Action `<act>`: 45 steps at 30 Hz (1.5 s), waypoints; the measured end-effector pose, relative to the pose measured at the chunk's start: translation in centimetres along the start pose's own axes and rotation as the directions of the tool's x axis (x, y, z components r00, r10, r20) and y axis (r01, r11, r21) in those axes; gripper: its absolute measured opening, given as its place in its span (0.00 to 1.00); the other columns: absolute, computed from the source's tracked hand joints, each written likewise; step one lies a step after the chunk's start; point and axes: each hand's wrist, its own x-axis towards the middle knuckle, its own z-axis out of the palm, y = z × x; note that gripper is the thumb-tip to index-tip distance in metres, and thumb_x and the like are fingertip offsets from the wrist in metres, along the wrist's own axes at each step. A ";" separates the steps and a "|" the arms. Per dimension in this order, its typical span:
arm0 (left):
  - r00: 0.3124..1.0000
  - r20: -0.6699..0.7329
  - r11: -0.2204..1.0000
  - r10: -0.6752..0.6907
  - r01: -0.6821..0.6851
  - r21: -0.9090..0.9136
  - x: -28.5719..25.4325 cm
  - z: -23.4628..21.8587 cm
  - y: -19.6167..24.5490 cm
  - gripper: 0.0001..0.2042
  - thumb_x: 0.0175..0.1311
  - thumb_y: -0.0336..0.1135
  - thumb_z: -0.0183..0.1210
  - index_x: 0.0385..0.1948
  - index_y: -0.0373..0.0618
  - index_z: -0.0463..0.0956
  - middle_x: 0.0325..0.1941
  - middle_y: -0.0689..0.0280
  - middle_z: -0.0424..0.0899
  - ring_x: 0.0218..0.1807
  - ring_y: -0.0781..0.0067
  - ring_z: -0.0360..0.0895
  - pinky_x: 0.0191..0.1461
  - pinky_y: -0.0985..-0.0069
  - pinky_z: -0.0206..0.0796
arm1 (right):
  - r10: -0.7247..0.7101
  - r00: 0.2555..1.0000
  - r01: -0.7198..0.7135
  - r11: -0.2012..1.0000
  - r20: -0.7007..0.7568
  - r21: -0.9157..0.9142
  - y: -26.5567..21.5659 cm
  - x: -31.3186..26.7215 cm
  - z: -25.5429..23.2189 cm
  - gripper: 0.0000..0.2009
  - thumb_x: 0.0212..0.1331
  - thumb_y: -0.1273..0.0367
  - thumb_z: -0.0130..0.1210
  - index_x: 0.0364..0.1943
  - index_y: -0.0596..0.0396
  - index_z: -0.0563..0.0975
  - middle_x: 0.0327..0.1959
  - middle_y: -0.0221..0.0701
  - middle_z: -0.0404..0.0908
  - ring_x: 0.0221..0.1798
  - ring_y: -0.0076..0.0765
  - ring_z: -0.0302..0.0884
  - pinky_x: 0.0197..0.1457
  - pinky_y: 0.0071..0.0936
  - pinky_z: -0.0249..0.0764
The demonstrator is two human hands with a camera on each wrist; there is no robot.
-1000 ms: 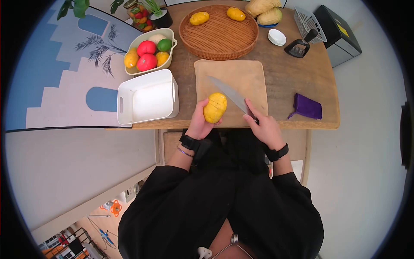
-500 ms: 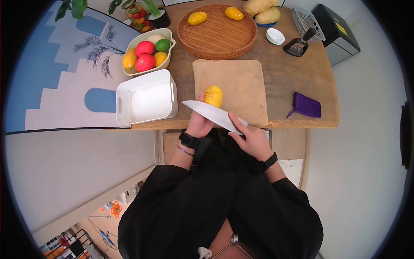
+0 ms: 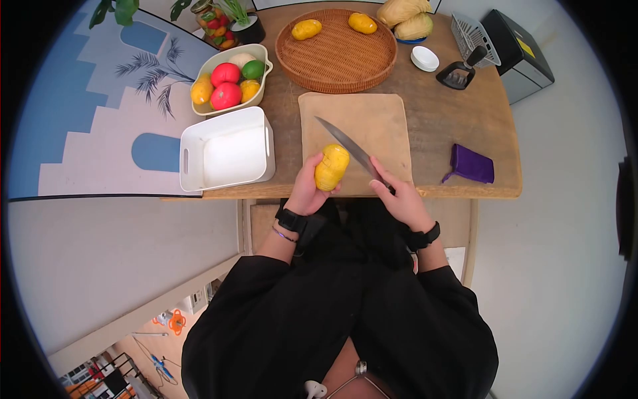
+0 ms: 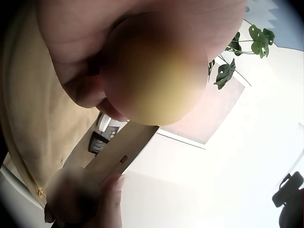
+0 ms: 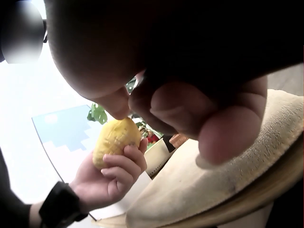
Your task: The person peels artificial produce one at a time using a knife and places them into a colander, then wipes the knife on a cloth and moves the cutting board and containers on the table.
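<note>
A yellow potato (image 3: 331, 167) with cut lines across its surface sits in my left hand (image 3: 307, 191), gripped by the fingers and thumb over the near edge of the tan mat (image 3: 375, 126). My right hand (image 3: 405, 203) holds a kitchen knife (image 3: 353, 149) by its handle end, index finger along the blade. The blade slants up and left, its tip beyond the potato and its flat beside the potato's right. In the right wrist view the scored potato (image 5: 115, 141) shows in the left hand's curled fingers. Blur softens the potato (image 4: 154, 80) in the left wrist view.
A white bin (image 3: 232, 159) stands left of the mat, behind it a cream basket (image 3: 264, 78) of red, yellow and green produce. A round wicker tray (image 3: 339, 60) holds two yellow potatoes. A purple pouch (image 3: 472, 163), white dish (image 3: 425, 58) and black-handled tool (image 3: 457, 74) lie right.
Half a second ago the knife lay across the near side of the potato, pointing left. It has swung back to the right, tip pointing away, and the potato has come nearer the body.
</note>
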 end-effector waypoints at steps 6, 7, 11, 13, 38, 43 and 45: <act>0.988 -0.127 0.996 0.091 -0.088 0.029 0.4 0.2 -0.8 0.27 0.78 0.63 0.45 0.50 0.46 0.76 0.39 0.65 0.82 0.33 0.69 0.77 0.37 0.71 0.69 | 0.099 0.995 -0.099 0.992 -0.003 -0.075 -1.6 -0.7 -0.2 0.30 0.68 0.56 0.61 0.74 0.30 0.69 0.39 0.42 0.87 0.38 0.52 0.86 0.43 0.37 0.81; 0.991 -0.113 0.996 0.078 -0.082 -0.037 0.8 -0.2 -0.8 0.28 0.77 0.65 0.44 0.51 0.47 0.77 0.40 0.65 0.83 0.34 0.68 0.79 0.38 0.70 0.71 | -0.024 0.997 0.022 1.000 -0.080 -0.021 -1.4 -1.2 0.4 0.30 0.67 0.55 0.62 0.74 0.29 0.69 0.36 0.42 0.87 0.35 0.52 0.86 0.40 0.37 0.80; 0.956 -0.267 0.969 0.120 -0.171 -0.179 1.1 1.3 -0.8 0.30 0.74 0.68 0.46 0.49 0.48 0.77 0.42 0.63 0.85 0.39 0.66 0.83 0.44 0.68 0.76 | -0.129 0.992 0.129 0.979 0.009 -0.157 -1.2 -2.6 1.6 0.32 0.65 0.54 0.63 0.75 0.27 0.68 0.27 0.41 0.84 0.28 0.51 0.84 0.34 0.39 0.79; 0.995 -0.089 0.986 0.035 -0.049 -0.159 1.2 -0.6 -0.5 0.29 0.73 0.69 0.48 0.49 0.49 0.78 0.41 0.62 0.86 0.43 0.66 0.85 0.48 0.65 0.78 | -0.152 0.981 0.178 0.950 0.116 -0.255 -1.7 -2.8 1.8 0.33 0.65 0.52 0.63 0.75 0.25 0.67 0.21 0.40 0.80 0.24 0.52 0.81 0.30 0.43 0.78; 0.996 -0.068 0.998 0.058 -0.060 -0.026 0.4 1.5 0.0 0.22 0.79 0.56 0.44 0.54 0.46 0.73 0.41 0.61 0.80 0.32 0.69 0.72 0.37 0.73 0.65 | 0.156 0.987 -0.161 0.977 -0.042 -0.144 -0.8 -1.2 -0.5 0.29 0.68 0.54 0.60 0.73 0.30 0.70 0.37 0.44 0.88 0.39 0.54 0.87 0.44 0.39 0.81; 0.997 0.014 0.992 0.072 -0.070 -0.100 1.3 -0.6 -0.6 0.25 0.78 0.61 0.45 0.56 0.48 0.73 0.43 0.60 0.82 0.35 0.69 0.77 0.40 0.71 0.71 | -0.052 0.999 0.054 0.988 0.016 -0.145 -1.3 -2.6 0.4 0.31 0.66 0.54 0.62 0.74 0.27 0.68 0.29 0.43 0.85 0.31 0.53 0.85 0.36 0.41 0.80; 0.995 0.084 0.990 0.052 -0.040 -0.135 1.2 -0.5 -0.2 0.28 0.77 0.65 0.44 0.57 0.49 0.73 0.48 0.59 0.84 0.44 0.66 0.82 0.49 0.66 0.75 | -0.060 0.993 0.081 0.971 0.098 -0.226 -1.5 -2.8 0.9 0.32 0.66 0.53 0.62 0.75 0.26 0.67 0.26 0.43 0.84 0.28 0.52 0.84 0.33 0.42 0.80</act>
